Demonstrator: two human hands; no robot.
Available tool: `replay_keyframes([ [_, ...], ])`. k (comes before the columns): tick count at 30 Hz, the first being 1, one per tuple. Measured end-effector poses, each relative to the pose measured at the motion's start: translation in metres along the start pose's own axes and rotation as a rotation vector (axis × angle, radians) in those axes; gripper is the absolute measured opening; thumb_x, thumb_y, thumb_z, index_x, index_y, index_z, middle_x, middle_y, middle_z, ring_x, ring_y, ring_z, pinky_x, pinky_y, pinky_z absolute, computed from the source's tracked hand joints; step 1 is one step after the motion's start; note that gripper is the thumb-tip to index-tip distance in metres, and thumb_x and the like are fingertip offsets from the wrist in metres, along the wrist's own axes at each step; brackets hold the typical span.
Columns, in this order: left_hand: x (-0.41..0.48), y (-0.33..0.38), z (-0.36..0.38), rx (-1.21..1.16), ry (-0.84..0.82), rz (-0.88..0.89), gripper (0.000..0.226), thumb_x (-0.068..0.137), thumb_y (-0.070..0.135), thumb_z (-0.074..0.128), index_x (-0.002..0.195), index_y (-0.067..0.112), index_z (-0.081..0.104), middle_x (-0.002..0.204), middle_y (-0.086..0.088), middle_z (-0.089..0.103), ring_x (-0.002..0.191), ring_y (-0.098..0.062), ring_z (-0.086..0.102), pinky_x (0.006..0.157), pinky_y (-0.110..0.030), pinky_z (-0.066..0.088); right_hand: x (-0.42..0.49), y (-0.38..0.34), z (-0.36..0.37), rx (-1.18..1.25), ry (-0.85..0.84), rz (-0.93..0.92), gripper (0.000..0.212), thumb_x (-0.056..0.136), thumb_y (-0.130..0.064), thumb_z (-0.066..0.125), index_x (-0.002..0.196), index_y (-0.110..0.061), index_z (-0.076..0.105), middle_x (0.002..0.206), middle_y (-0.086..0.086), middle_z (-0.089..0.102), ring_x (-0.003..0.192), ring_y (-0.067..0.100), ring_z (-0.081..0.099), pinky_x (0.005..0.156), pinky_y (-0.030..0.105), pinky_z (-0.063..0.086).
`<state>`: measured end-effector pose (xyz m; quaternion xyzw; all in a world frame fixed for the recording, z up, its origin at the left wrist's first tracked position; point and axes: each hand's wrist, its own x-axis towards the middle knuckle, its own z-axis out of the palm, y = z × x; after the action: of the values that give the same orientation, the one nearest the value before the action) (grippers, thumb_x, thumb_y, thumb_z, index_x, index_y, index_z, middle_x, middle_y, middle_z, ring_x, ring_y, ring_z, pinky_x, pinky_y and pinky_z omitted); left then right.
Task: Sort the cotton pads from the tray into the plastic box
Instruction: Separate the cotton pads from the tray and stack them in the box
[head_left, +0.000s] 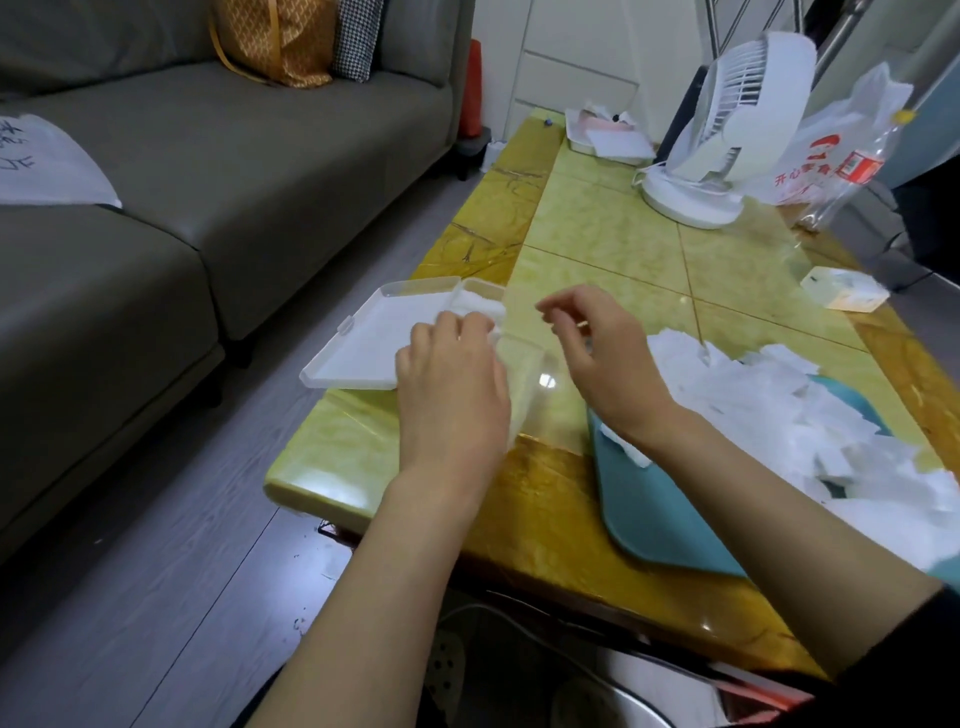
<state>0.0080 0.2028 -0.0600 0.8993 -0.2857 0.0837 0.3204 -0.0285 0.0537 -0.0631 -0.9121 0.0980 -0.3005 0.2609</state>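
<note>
**Two hands at the box, one heaped tray beside them**

Your left hand (451, 375) lies over the one clear plastic box (525, 379), its fingers bent down onto the small stack of white cotton pads (485, 305) inside. The knuckles hide the fingertips, so you cannot tell whether they pinch a pad or only press on it. The box's lid (363, 340) lies open and flat to the left, overhanging the table edge.

Your right hand (597, 358) hovers between the box and the tray, fingers loosely curled, with nothing visible in them.

The one teal plastic tray (649, 499) sits on the right under your right forearm. It carries a loose heap of white cotton pads (779, 410), too many and too overlapped to count.

The surface is a glossy yellow-green marbled table (613, 234). Farther back stand one white desk fan (727, 130), one white plastic bag with red print (831, 150) and one small white carton (844, 291). A grey sofa (208, 182) runs along the left, above the grey wood floor (182, 545).
</note>
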Motion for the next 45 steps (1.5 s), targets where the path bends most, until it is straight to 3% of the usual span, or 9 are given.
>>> replay_keyframes([
  [4, -0.008, 0.027, 0.020, -0.119, -0.151, 0.216, 0.028, 0.097, 0.011, 0.040, 0.122, 0.016, 0.054, 0.118, -0.003, 0.057, 0.112, -0.024, 0.046, 0.093, -0.034, 0.033, -0.031, 0.029, -0.029, -0.124, 0.064, 0.137, 0.017, 0.094, -0.010, 0.048, 0.102, -0.012, 0.063, 0.095, -0.002, 0.064, 0.084, 0.007, 0.056, 0.077, 0.022, 0.047],
  [7, -0.013, 0.041, 0.043, -0.022, -0.303, 0.344, 0.027, 0.097, 0.011, 0.040, 0.120, 0.014, 0.054, 0.118, -0.006, 0.056, 0.113, -0.025, 0.048, 0.091, -0.035, 0.033, -0.052, 0.059, -0.043, -0.218, -0.083, 0.318, 0.022, 0.092, -0.016, 0.052, 0.112, -0.014, 0.061, 0.111, 0.002, 0.061, 0.101, 0.017, 0.055, 0.091, 0.034, 0.045],
  [12, -0.020, 0.052, 0.076, 0.265, -0.500, 0.376, 0.028, 0.099, 0.020, 0.039, 0.125, 0.014, 0.047, 0.126, -0.008, 0.048, 0.118, -0.028, 0.044, 0.093, -0.037, 0.035, -0.080, 0.080, -0.048, -0.350, -0.358, 0.388, 0.054, 0.079, -0.048, 0.067, 0.123, -0.017, 0.055, 0.124, 0.000, 0.055, 0.115, 0.019, 0.048, 0.091, 0.031, 0.042],
  [21, -0.010, 0.064, 0.100, 0.319, -0.473, 0.215, 0.038, 0.103, 0.035, 0.026, 0.121, 0.014, 0.052, 0.126, -0.010, 0.049, 0.119, -0.030, 0.042, 0.095, -0.039, 0.034, -0.086, 0.070, -0.051, -0.406, -0.201, 0.353, 0.019, 0.090, -0.027, 0.052, 0.100, -0.012, 0.059, 0.105, 0.004, 0.058, 0.099, 0.024, 0.052, 0.076, 0.035, 0.041],
  [24, -0.001, 0.074, 0.101, 0.111, -0.411, 0.171, 0.054, 0.100, 0.041, 0.013, 0.107, 0.017, 0.061, 0.111, -0.010, 0.061, 0.105, -0.030, 0.050, 0.086, -0.041, 0.036, -0.088, 0.062, -0.054, -0.317, 0.001, 0.298, 0.013, 0.088, -0.019, 0.057, 0.096, -0.010, 0.061, 0.098, 0.006, 0.058, 0.093, 0.024, 0.053, 0.072, 0.035, 0.042],
  [27, 0.001, 0.087, 0.091, -0.436, -0.444, -0.038, 0.048, 0.100, 0.044, 0.034, 0.068, 0.021, 0.062, 0.072, -0.003, 0.064, 0.073, -0.019, 0.057, 0.066, -0.037, 0.038, -0.089, 0.053, -0.056, -0.272, 0.160, 0.199, 0.008, 0.084, -0.019, 0.059, 0.090, -0.013, 0.062, 0.091, 0.000, 0.059, 0.087, 0.019, 0.053, 0.067, 0.027, 0.042],
  [30, 0.001, 0.091, 0.091, -0.732, -0.416, -0.117, 0.042, 0.092, 0.044, 0.053, 0.079, 0.008, 0.069, 0.079, -0.012, 0.070, 0.075, -0.022, 0.063, 0.072, -0.036, 0.046, -0.090, 0.051, -0.059, -0.177, 0.183, 0.154, 0.012, 0.083, -0.018, 0.056, 0.092, -0.012, 0.063, 0.094, 0.000, 0.060, 0.090, 0.017, 0.053, 0.074, 0.022, 0.041],
  [36, 0.003, 0.090, 0.084, -0.831, -0.349, -0.122, 0.036, 0.096, 0.021, 0.051, 0.084, -0.013, 0.057, 0.073, -0.009, 0.047, 0.068, -0.013, 0.041, 0.059, -0.025, 0.029, -0.085, 0.040, -0.065, 0.214, 0.223, 0.352, 0.022, 0.082, -0.024, 0.065, 0.102, -0.021, 0.056, 0.106, -0.007, 0.057, 0.096, 0.002, 0.056, 0.083, 0.007, 0.040],
  [45, 0.002, 0.083, 0.084, -0.867, -0.342, -0.082, 0.036, 0.088, 0.027, 0.053, 0.091, -0.008, 0.060, 0.080, -0.016, 0.060, 0.073, -0.016, 0.051, 0.068, -0.034, 0.039, -0.077, 0.036, -0.080, 0.641, 0.180, 0.704, 0.031, 0.089, -0.039, 0.057, 0.107, -0.015, 0.059, 0.076, -0.005, 0.066, 0.076, 0.011, 0.065, 0.077, 0.031, 0.055],
])
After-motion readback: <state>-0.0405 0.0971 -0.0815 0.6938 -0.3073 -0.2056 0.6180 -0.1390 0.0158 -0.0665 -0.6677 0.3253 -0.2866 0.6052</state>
